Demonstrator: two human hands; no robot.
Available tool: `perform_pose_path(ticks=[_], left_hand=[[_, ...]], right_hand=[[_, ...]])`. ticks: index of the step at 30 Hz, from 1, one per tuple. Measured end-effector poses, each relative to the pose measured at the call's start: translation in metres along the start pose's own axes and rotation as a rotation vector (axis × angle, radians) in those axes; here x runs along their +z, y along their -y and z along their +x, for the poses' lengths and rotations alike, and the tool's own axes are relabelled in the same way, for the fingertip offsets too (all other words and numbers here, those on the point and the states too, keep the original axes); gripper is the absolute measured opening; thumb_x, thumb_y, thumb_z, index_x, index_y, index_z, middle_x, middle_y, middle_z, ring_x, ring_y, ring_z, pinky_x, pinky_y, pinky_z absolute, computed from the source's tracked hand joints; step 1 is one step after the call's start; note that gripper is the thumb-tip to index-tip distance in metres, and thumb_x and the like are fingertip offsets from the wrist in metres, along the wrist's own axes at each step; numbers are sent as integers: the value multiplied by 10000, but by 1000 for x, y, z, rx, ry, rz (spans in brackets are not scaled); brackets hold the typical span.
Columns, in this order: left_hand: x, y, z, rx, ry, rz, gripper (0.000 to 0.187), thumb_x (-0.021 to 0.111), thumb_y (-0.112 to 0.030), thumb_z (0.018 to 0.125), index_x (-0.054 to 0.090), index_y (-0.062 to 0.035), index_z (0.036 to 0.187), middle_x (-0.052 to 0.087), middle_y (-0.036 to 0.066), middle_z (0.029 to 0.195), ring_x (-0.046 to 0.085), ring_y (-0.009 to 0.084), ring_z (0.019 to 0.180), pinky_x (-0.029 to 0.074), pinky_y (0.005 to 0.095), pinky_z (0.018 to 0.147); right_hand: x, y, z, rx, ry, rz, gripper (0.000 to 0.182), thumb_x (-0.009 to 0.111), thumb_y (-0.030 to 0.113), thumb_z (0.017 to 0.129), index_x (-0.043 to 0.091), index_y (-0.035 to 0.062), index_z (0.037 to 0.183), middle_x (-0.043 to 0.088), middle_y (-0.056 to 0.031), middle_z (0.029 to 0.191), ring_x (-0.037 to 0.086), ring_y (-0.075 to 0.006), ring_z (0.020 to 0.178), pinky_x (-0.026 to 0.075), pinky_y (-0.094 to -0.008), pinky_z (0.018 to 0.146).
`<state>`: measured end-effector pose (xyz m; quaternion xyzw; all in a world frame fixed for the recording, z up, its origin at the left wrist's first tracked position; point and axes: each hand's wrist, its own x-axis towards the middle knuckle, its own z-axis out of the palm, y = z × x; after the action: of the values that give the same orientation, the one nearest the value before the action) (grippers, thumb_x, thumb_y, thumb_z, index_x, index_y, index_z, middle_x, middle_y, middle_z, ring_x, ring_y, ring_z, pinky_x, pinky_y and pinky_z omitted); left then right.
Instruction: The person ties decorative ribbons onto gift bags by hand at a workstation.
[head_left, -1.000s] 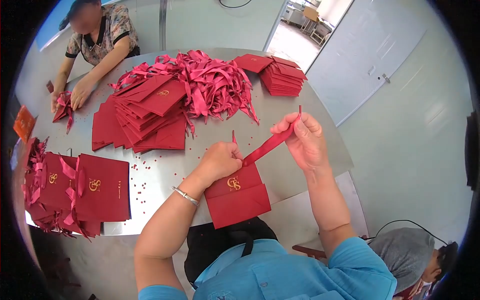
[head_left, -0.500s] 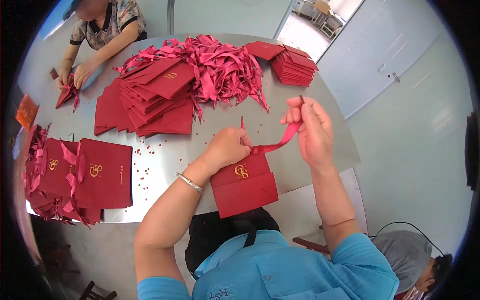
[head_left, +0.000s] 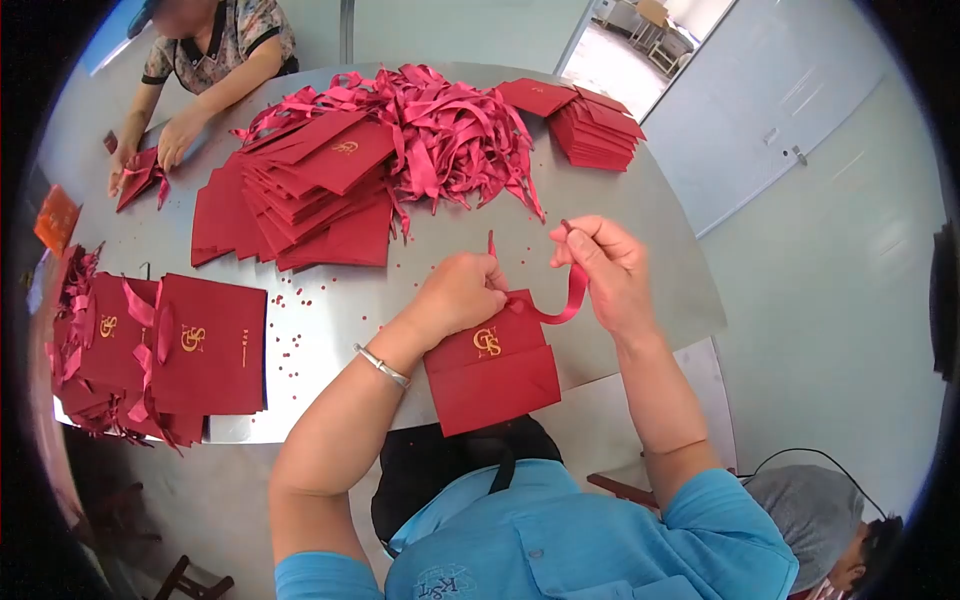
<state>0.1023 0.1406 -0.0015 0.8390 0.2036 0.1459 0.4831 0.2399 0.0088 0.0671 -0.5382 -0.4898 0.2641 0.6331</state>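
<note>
A dark red paper bag point(head_left: 492, 385) with a gold logo lies at the table's front edge, partly over it. My left hand point(head_left: 460, 292) grips its top edge, fingers closed, with a ribbon end sticking up beyond them. From the bag's top a pink-red ribbon point(head_left: 566, 312) curves up to my right hand point(head_left: 606, 265). Thumb and fingers there are pinched on the ribbon close to its dark tip, above and to the right of the bag.
A pile of loose ribbons point(head_left: 460, 140) and fanned flat bags point(head_left: 300, 190) lie behind. More bags point(head_left: 595, 135) are stacked at the back right. Ribboned bags point(head_left: 210, 345) stand at left, near scattered red dots. Across the table, a person's hands point(head_left: 180, 138) work on another bag.
My right hand has moved left and slightly down towards the bag with the ribbon end, and the ribbon now hangs in a tighter curve. My left hand keeps its hold.
</note>
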Motion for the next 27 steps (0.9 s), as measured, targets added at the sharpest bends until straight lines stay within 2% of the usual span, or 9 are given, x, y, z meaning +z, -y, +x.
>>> perform_pose_path(ticks=[2, 4, 7, 10, 15, 17, 19, 22, 27], left_hand=[[-2, 6, 2, 1, -12, -56, 121, 643, -43, 761, 660, 27, 857, 685, 97, 748, 645, 153, 700, 509, 281, 650], [-5, 13, 4, 1, -22, -111, 149, 631, -34, 761, 648, 35, 891, 686, 99, 756, 647, 151, 706, 507, 279, 652], [-15, 10, 4, 43, -9, -78, 195, 601, -14, 766, 617, 49, 949, 691, 100, 785, 651, 146, 732, 509, 287, 662], [-19, 7, 2, 64, 9, 68, 233, 572, 16, 787, 590, 56, 1016, 692, 118, 823, 651, 146, 767, 508, 284, 668], [-23, 14, 6, -113, 83, -316, 285, 541, 53, 822, 549, 52, 1107, 689, 172, 881, 650, 162, 797, 506, 264, 678], [-26, 17, 7, -117, 89, -318, 296, 535, 53, 813, 548, 57, 1109, 688, 175, 880, 649, 164, 798, 507, 267, 685], [-31, 18, 6, -124, 95, -318, 307, 530, 54, 805, 547, 62, 1111, 687, 178, 878, 648, 166, 800, 507, 270, 693], [-45, 14, 1, -90, 152, -166, 301, 520, 46, 784, 576, 52, 1080, 689, 156, 860, 646, 164, 789, 505, 268, 707], [-66, 4, -6, -89, 212, 132, 214, 543, 15, 777, 625, 24, 975, 697, 103, 817, 651, 135, 748, 511, 265, 683]], right_hand=[[4, -6, -5, 12, -29, -99, 161, 543, 81, 964, 644, -42, 995, 604, -41, 820, 547, -122, 738, 493, -300, 708], [6, -16, -7, -82, 83, -396, 130, 564, 46, 939, 665, -33, 963, 632, -51, 849, 571, -115, 737, 482, -273, 671], [15, -27, -9, -129, 121, -487, 127, 564, 31, 928, 667, -31, 968, 633, -67, 828, 587, -124, 726, 470, -259, 667], [17, -57, -8, -83, 115, -424, 126, 572, 19, 918, 667, -29, 984, 631, -76, 804, 608, -137, 731, 469, -267, 666], [17, -72, -10, -124, 83, -449, 114, 586, 5, 905, 669, -21, 979, 646, -67, 806, 621, -144, 726, 483, -283, 653], [18, -75, -12, -150, 72, -466, 111, 594, 4, 901, 671, -17, 978, 654, -70, 815, 627, -153, 728, 489, -289, 651], [21, -75, -14, -350, 73, -700, 116, 621, -5, 872, 674, 1, 975, 657, -89, 823, 632, -200, 710, 502, -303, 658], [24, -73, -15, -395, 84, -830, 155, 642, -21, 829, 676, 21, 974, 650, -101, 847, 631, -243, 731, 512, -327, 670], [27, -70, -15, -487, 74, -899, 180, 671, -20, 781, 675, 37, 951, 633, -83, 860, 618, -253, 776, 510, -344, 664]])
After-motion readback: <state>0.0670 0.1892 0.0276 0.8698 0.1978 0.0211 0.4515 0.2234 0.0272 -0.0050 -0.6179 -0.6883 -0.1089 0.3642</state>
